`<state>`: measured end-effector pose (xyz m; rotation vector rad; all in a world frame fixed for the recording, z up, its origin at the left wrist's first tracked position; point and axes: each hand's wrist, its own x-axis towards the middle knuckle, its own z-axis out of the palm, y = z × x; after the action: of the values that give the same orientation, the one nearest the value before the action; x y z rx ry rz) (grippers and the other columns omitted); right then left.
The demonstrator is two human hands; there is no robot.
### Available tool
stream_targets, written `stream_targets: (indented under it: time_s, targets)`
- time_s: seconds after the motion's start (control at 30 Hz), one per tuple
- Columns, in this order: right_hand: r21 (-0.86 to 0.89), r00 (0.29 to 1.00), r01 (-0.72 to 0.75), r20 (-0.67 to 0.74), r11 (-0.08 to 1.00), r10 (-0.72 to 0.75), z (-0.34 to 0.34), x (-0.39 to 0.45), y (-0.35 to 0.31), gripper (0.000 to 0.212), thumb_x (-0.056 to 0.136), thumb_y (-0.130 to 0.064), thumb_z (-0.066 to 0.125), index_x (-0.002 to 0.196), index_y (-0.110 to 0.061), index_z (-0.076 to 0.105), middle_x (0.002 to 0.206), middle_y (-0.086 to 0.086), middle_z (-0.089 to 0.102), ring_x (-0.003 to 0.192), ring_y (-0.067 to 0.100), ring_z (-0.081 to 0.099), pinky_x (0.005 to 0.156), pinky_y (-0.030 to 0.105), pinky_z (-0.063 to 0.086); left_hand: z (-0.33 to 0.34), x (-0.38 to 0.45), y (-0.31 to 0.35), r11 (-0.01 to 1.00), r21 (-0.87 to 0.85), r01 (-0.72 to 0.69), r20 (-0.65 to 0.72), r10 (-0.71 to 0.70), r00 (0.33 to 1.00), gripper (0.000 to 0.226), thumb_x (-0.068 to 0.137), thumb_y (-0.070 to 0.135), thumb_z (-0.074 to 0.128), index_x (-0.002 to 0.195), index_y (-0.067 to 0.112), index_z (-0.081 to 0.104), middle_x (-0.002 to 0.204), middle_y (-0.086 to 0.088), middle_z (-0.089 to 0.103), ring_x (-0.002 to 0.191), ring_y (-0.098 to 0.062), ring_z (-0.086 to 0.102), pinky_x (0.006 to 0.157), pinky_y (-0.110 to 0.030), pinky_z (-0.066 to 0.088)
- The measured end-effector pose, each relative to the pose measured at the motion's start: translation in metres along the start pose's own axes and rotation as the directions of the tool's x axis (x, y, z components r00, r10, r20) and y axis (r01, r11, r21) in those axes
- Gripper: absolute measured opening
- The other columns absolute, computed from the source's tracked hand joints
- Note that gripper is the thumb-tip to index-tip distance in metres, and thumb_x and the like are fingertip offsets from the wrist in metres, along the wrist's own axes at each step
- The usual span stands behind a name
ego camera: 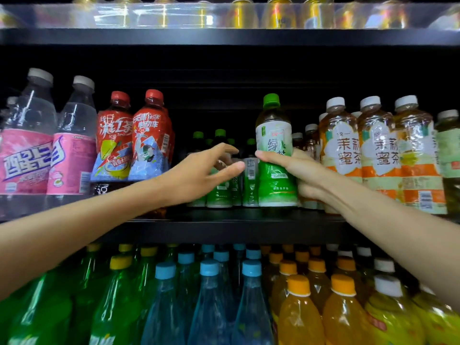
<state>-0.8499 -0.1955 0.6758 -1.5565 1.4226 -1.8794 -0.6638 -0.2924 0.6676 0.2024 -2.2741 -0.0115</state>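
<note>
A green-capped green tea bottle stands upright at the front of the black middle shelf. My right hand grips its lower body from the right, thumb across the label. My left hand reaches into the shelf with fingers spread and loosely bent, just in front of several more green tea bottles standing further back. Whether its fingertips touch one of them is not plain.
Red iced tea bottles and pink-labelled soda bottles stand to the left, jasmine tea bottles with white caps to the right. Cans line the top shelf. Green, blue and orange soda bottles fill the shelf below.
</note>
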Motion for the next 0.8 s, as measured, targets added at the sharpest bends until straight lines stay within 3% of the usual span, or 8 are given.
stream_targets:
  time_s: [0.1, 0.23, 0.33, 0.43, 0.53, 0.63, 0.73, 0.8]
  targets:
    - [-0.048, 0.999, 0.023, 0.043, 0.999, -0.021, 0.006, -0.003, 0.005, 0.058, 0.072, -0.024, 0.077, 0.123, -0.010, 0.054, 0.113, 0.017, 0.067, 0.102, 0.030, 0.066, 0.088, 0.050, 0.052, -0.010, -0.053, 0.007, 0.946, 0.180, -0.271, 0.126, 0.251, 0.960, 0.057, 0.091, 0.061, 0.032, 0.143, 0.040, 0.027, 0.139, 0.017, 0.041, 0.124, 0.003, 0.041, 0.100, -0.022, 0.041]
    - [-0.052, 0.998, 0.025, 0.056, 0.998, -0.022, 0.011, -0.006, 0.007, 0.053, 0.077, -0.025, 0.073, 0.125, -0.014, 0.052, 0.117, 0.015, 0.065, 0.105, 0.028, 0.064, 0.091, 0.047, 0.051, -0.001, -0.083, -0.010, 0.749, 0.475, -0.462, 0.197, 0.422, 0.885, 0.053, 0.096, 0.056, 0.025, 0.146, 0.040, 0.024, 0.138, 0.006, 0.044, 0.116, -0.009, 0.053, 0.082, -0.028, 0.054]
    - [-0.146, 0.998, -0.005, 0.060, 0.989, 0.014, 0.012, -0.011, 0.004, 0.056, 0.073, -0.035, 0.073, 0.122, -0.016, 0.055, 0.114, 0.010, 0.068, 0.103, 0.023, 0.066, 0.090, 0.041, 0.053, 0.004, -0.086, -0.016, 0.682, 0.530, -0.504, 0.189, 0.484, 0.854, 0.052, 0.099, 0.047, 0.026, 0.146, 0.029, 0.032, 0.129, -0.001, 0.054, 0.102, -0.014, 0.062, 0.071, -0.025, 0.055]
    - [-0.391, 0.999, -0.048, -0.004, 0.919, 0.050, 0.011, -0.018, -0.002, 0.072, 0.057, -0.050, 0.078, 0.119, -0.018, 0.059, 0.109, 0.002, 0.069, 0.100, 0.016, 0.065, 0.087, 0.032, 0.050, 0.006, -0.084, -0.018, 0.669, 0.522, -0.530, 0.183, 0.519, 0.835, 0.051, 0.100, 0.045, 0.026, 0.147, 0.027, 0.030, 0.130, -0.003, 0.053, 0.102, -0.017, 0.063, 0.070, -0.028, 0.056]
    - [-0.633, 0.995, -0.035, -0.093, 0.773, -0.032, 0.005, -0.030, -0.007, 0.040, 0.068, -0.039, 0.079, 0.099, -0.021, 0.062, 0.098, -0.002, 0.067, 0.088, 0.009, 0.063, 0.075, 0.023, 0.050, 0.007, -0.084, -0.019, 0.621, 0.546, -0.563, 0.197, 0.558, 0.806, 0.049, 0.100, 0.041, 0.026, 0.146, 0.026, 0.032, 0.130, -0.005, 0.054, 0.102, -0.018, 0.062, 0.069, -0.029, 0.057]
    - [-0.725, 0.983, -0.046, -0.154, 0.688, -0.097, 0.005, -0.040, -0.012, 0.032, 0.070, -0.036, 0.079, 0.083, -0.017, 0.057, 0.086, 0.006, 0.064, 0.090, 0.025, 0.066, 0.080, 0.042, 0.056, 0.007, -0.083, -0.017, 0.582, 0.571, -0.579, 0.199, 0.586, 0.786, 0.048, 0.100, 0.039, 0.027, 0.145, 0.026, 0.034, 0.130, -0.006, 0.054, 0.102, -0.020, 0.063, 0.068, -0.031, 0.057]
    - [-0.704, 0.979, -0.075, -0.187, 0.706, -0.082, 0.009, -0.041, -0.015, 0.059, 0.071, -0.030, 0.080, 0.106, 0.011, 0.057, 0.087, 0.017, 0.064, 0.094, 0.034, 0.066, 0.083, 0.046, 0.056, 0.008, -0.084, -0.017, 0.590, 0.568, -0.574, 0.182, 0.590, 0.786, 0.048, 0.098, 0.038, 0.028, 0.143, 0.023, 0.037, 0.128, -0.007, 0.056, 0.099, -0.020, 0.064, 0.059, -0.031, 0.057]
    - [-0.689, 0.980, -0.092, -0.190, 0.718, -0.057, 0.009, -0.039, -0.015, 0.071, 0.069, -0.029, 0.081, 0.119, 0.013, 0.052, 0.104, 0.026, 0.063, 0.092, 0.032, 0.066, 0.078, 0.041, 0.058, 0.009, -0.085, -0.018, 0.577, 0.577, -0.578, 0.187, 0.596, 0.781, 0.048, 0.098, 0.037, 0.029, 0.142, 0.022, 0.038, 0.126, -0.007, 0.058, 0.097, -0.020, 0.064, 0.055, -0.030, 0.056]
